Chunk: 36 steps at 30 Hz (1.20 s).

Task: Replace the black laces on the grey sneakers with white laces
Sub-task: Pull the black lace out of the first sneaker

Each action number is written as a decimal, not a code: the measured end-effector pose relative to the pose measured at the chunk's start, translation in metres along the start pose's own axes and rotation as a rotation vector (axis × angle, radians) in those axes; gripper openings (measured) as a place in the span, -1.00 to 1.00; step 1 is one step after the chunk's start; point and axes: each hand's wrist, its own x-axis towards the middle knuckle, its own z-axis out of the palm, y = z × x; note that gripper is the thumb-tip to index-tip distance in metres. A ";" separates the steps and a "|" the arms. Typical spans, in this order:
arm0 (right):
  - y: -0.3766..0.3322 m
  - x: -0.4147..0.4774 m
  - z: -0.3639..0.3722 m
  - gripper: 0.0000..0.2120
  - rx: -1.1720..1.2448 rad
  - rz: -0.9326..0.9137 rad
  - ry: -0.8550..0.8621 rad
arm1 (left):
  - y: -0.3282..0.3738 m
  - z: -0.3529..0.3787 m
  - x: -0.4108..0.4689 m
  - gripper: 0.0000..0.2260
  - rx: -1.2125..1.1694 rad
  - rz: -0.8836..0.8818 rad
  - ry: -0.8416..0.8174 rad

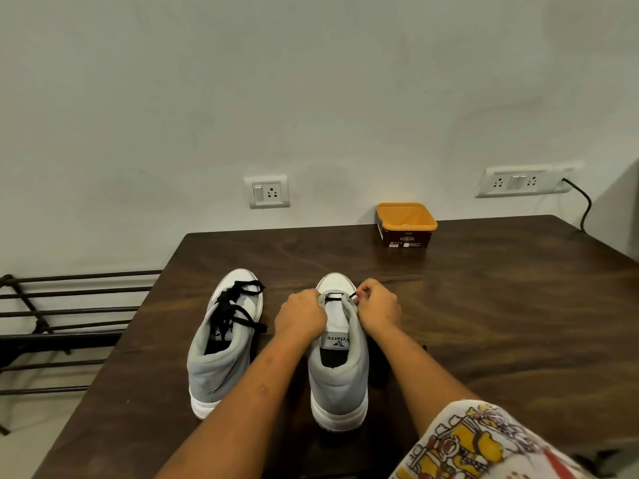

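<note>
- here, the grey sneaker (337, 368) stands on the table (484, 305), heel toward the person, with one black lace (333, 296) row near its toe.
- left hand (301, 316) grips its left eyelet edge; right hand (378, 311) pinches the lace end at its right.
- left of it, the second sneaker (221, 344) is laced black.
- beyond it, an orange tub (406, 224).

Domestic room. A dark wood-grain table (484, 305) is set against a plain painted wall (311, 81), on which a single switch-and-socket plate (267, 191) and a wider double plate (524, 181) are mounted. A black cable (584, 205) leads from the latter. A black metal-bar rack (69, 312) is seen at left.
</note>
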 end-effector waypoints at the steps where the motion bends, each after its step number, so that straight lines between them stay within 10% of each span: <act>1: 0.000 0.001 0.003 -0.84 0.061 0.025 0.007 | 0.000 0.000 0.000 -0.72 0.007 -0.003 0.001; 10: 0.001 0.019 0.000 -0.82 0.890 0.399 0.233 | 0.003 -0.002 -0.003 -0.73 0.001 -0.002 -0.004; 17: 0.011 0.005 -0.010 -0.56 -0.041 -0.018 0.129 | 0.006 -0.002 -0.008 -0.70 0.008 0.025 -0.005; 26: 0.004 0.003 -0.001 -0.81 -0.262 -0.082 -0.027 | 0.012 -0.001 -0.016 -0.62 0.013 0.094 0.015; 31: 0.001 0.003 0.004 -0.85 0.007 0.028 0.058 | 0.014 -0.002 -0.017 -0.58 0.066 0.082 0.032; 36: -0.006 0.016 -0.010 -0.84 0.917 0.370 0.315 | 0.012 -0.001 -0.017 -0.60 0.055 0.077 0.047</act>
